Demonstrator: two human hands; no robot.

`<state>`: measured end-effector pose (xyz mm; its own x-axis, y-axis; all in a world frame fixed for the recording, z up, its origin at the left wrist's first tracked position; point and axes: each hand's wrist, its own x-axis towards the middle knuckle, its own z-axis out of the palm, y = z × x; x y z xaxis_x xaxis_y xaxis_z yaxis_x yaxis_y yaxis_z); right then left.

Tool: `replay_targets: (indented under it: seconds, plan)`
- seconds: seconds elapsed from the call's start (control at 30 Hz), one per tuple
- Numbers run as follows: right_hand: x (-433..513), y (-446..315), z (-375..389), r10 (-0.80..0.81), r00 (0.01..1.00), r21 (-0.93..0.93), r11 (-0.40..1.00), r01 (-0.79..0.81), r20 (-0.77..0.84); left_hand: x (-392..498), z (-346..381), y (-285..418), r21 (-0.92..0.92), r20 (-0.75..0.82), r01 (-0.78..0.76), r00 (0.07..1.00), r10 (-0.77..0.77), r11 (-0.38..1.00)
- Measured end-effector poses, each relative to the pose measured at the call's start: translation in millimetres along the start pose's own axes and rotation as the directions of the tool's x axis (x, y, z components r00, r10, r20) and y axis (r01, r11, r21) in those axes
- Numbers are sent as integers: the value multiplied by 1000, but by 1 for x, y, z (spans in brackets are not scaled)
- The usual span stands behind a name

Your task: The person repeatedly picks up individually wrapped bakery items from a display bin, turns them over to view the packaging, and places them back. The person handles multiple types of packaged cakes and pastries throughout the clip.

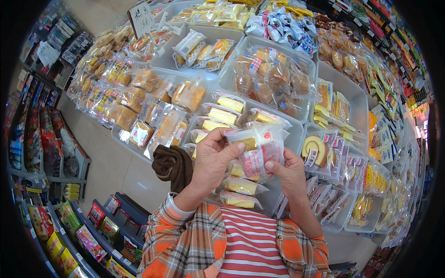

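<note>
A clear-wrapped pastry packet (259,147) with red print is held up between my two hands. My left hand (213,158) pinches its left side, thumb on the front. My right hand (286,170) grips the lower right corner between thumb and fingers. Behind and below the packet is a translucent plastic bin (295,130) with rows of individually wrapped yellow cake slices (243,186). The packet and hands cover part of these rows. Beside my left wrist is a bunched dark brown cloth (172,165), at the bin's front edge.
More bins surround this one: wrapped bread (189,93) to the left, round cakes (278,74) behind, Swiss roll slices (316,151) to the right. A handwritten price sign (140,20) stands at the back left. Shelves of packaged snacks (90,239) line the lower left, across a tiled floor (114,166).
</note>
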<state>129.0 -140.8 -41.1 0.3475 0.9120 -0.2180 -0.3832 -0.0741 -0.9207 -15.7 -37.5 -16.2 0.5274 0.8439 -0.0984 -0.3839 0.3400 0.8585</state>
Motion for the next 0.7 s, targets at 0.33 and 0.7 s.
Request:
replay_targets:
  seconds: [0.33,0.7]
  plan:
    - [-1,0,0,9,1000,13,1000,-9,-9,-1,-3,2,40,19,-22,1000,21,999]
    - [-1,1,0,-7,1000,9,1000,8,-2,-2,-5,3,46,16,-39,999,38,998]
